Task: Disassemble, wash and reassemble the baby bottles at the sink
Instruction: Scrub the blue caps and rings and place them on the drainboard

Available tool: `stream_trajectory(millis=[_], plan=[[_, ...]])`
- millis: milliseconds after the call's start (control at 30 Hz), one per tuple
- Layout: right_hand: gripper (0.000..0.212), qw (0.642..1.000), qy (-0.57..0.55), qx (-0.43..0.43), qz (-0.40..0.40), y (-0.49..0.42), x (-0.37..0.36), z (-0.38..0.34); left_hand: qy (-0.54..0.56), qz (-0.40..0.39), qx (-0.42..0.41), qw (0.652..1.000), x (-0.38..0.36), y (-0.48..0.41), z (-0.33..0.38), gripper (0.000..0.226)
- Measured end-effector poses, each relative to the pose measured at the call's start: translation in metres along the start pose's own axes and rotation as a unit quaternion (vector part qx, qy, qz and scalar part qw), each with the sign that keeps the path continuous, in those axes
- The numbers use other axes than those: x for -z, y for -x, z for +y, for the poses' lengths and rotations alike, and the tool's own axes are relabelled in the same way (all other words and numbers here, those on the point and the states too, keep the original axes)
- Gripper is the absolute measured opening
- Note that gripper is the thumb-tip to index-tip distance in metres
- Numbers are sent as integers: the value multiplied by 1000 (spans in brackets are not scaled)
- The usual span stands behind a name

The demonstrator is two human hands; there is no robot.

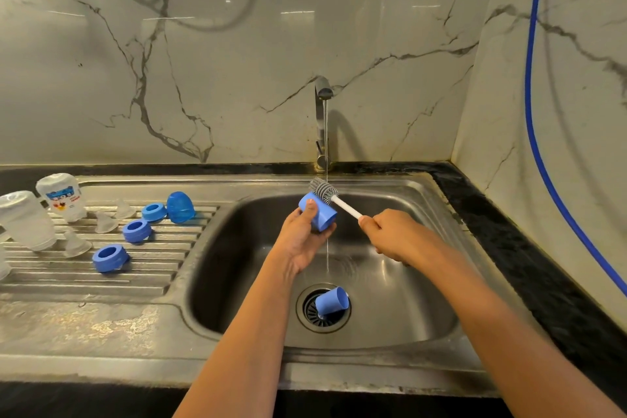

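Bare forearms reach in over the front rim of the stainless steel sink [424, 282]. On the ribbed draining board [163, 268] at its left end stand two upturned clear plastic bottles [25, 219], with clear silicone teats [105, 222], three blue screw rings [110, 258] and a translucent blue dome cover [181, 207], all well apart from the hands.

Over the basin, the left hand [302, 234] curls fingers and thumb round an opaque blue plastic cap [322, 214], held on its side beside the thin water stream [327, 146] from the steel tap [320, 122]. Just right of it, the right hand [390, 234] grips the white handle of a grey-bristled bottle brush [324, 190]. The brush head sits at the cap's upper side, outside it, and whether they touch is unclear.

A second blue cap [332, 302] lies tipped on the drain strainer [307, 312], below both hands. The wet held cap could probably slip if the brush pushes hard. The cap on the strainer might slow draining.
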State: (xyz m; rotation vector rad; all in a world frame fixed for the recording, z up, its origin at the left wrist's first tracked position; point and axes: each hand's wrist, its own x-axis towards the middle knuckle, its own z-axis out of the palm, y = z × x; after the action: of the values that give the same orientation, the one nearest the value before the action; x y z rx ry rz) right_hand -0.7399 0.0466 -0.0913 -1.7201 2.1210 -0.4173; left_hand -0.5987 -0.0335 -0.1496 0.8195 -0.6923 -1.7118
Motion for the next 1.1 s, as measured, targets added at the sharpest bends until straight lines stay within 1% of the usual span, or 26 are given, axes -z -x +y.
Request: stream_trajectory(millis=[67, 133, 233, 367, 433, 533, 600, 667, 733, 800, 867, 933, 1000, 1100], plan=[[46, 1000, -4, -2, -30, 3, 3, 1, 46, 29, -13, 998, 5, -2, 3, 40], [48, 998, 6, -4, -60, 8, 6, 2, 91, 58, -10, 994, 11, -5, 5, 44], [49, 998, 25, -2, -65, 11, 7, 1, 130, 71, 5, 989, 13, -6, 5, 44], [46, 999, 41, 12, 2, 3, 1, 0, 98, 19, 37, 994, 5, -2, 2, 45], [46, 999, 30, 14, 12, 1, -3, 0, 101, 9, 46, 994, 3, -1, 1, 43], [47, 999, -8, 2, -33, 5, 2, 1, 130, 5, 30, 991, 5, 0, 5, 49], [48, 998, -22, 2, -65, 9, 8, 1, 124, 9, 7, 992, 7, 1, 7, 56], [49, 996, -27, 8, -83, 12, 12, 0, 100, 23, -17, 995, 7, -1, 7, 47], [49, 997, -24, 12, -67, 11, 10, -1, 104, 21, -19, 994, 6, 0, 6, 40], [48, 1000, 1, 22, -11, 7, 2, -3, 110, -6, 2, 994, 4, 1, 5, 40], [48, 998, 14, 38, 43, 2, -7, -4, 75, -21, 22, 997, 3, 3, 4, 43], [48, 997, 11, 49, 63, 1, -10, -5, 46, -17, 30, 998, 3, 0, 2, 45], [47, 998, 18, 43, 41, 2, -7, -5, 72, -6, 29, 997, 4, -1, 3, 42], [47, 999, 25, 5, -36, 4, -1, -2, 120, 24, 23, 992, 7, -4, 5, 36]])
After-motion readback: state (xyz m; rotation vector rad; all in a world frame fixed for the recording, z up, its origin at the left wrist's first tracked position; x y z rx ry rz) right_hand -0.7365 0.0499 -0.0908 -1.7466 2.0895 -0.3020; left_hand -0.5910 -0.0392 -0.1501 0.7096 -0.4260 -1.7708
